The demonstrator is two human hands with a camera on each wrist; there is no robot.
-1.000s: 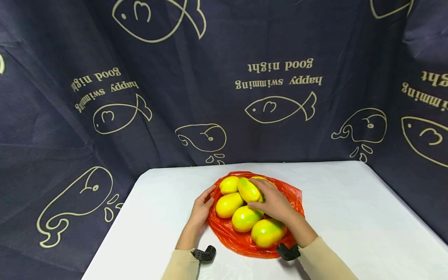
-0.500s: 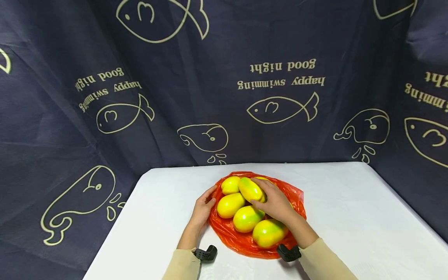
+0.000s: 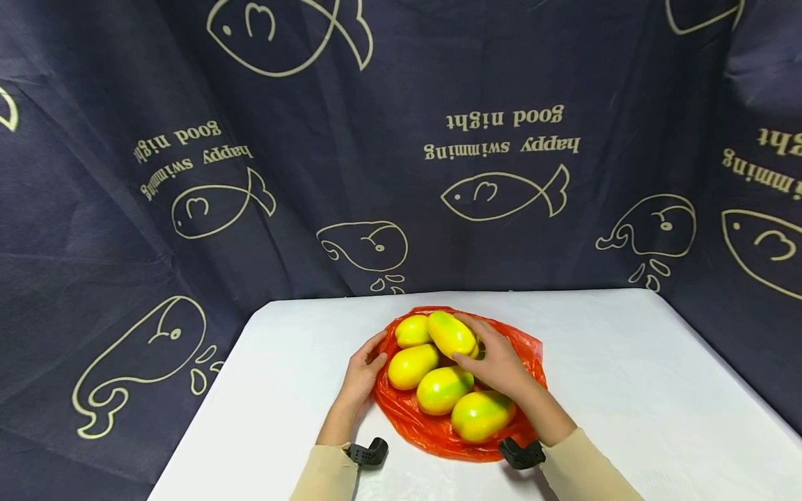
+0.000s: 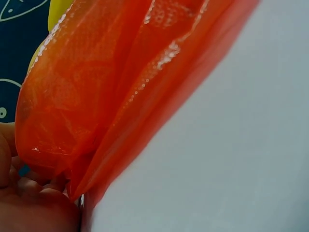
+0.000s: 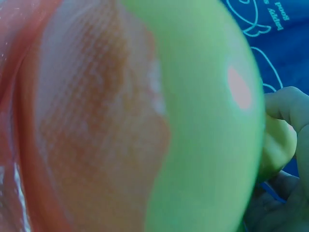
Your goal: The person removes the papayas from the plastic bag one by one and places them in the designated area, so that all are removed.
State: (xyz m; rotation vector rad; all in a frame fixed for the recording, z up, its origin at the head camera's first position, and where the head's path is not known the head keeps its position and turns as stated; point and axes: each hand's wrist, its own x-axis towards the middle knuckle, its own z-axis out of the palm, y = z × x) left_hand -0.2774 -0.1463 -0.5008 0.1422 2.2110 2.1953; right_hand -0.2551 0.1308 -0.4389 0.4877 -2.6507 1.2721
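Observation:
A red plastic bag (image 3: 401, 417), opened out wide, lies on the white table with several yellow-green mangoes on it. My right hand (image 3: 495, 355) grips one mango (image 3: 450, 332) at the back of the group, thumb on its near side and fingers on its far side. This mango (image 5: 277, 142) shows between thumb and fingers in the right wrist view, partly hidden by a nearer mango (image 5: 207, 116). My left hand (image 3: 361, 369) holds the bag's left edge. In the left wrist view, the bag (image 4: 67, 111) gathers to a point at the curled fingers (image 4: 31, 186).
Other mangoes (image 3: 413, 367) rest in the bag left of and in front of the right hand. The white table (image 3: 250, 417) extends on both sides. A dark curtain (image 3: 376, 160) with fish drawings stands behind and at the sides.
The gripped mango has shifted slightly up and away from the mangoes around it, with the right hand turning along. My left hand keeps its place at the bag's edge.

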